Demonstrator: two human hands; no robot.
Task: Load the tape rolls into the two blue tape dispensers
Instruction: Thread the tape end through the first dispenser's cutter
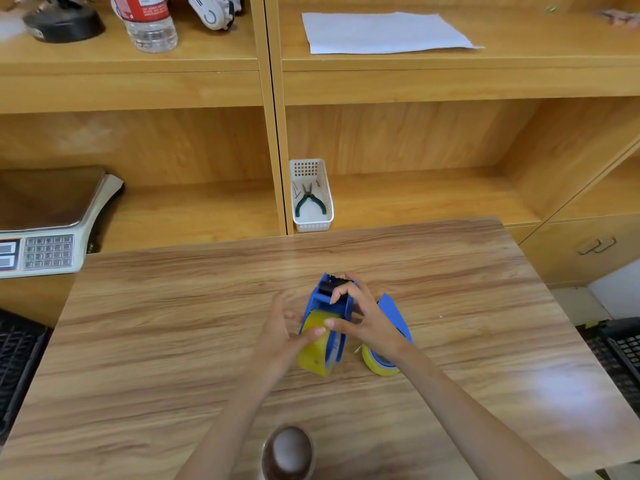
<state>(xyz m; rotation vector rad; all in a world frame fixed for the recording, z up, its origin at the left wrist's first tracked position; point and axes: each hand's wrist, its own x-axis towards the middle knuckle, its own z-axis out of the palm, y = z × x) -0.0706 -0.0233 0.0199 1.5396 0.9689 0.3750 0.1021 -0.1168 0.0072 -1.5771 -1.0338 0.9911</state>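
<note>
Second dispenser [394, 317] just right of held dispenser [329, 303]: second roll [379, 365] looks seated, likely done. First roll [317, 351] sits in held dispenser, final seating and threading probably left. Right hand [360, 313] curled over held dispenser's far end. Left hand [282, 329] thumb presses first roll, fingers spread, blurred.

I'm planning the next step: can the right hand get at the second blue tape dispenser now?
Probably yes: the second blue tape dispenser lies just right of the right hand, nothing between, though that hand grips the first dispenser now.
</note>
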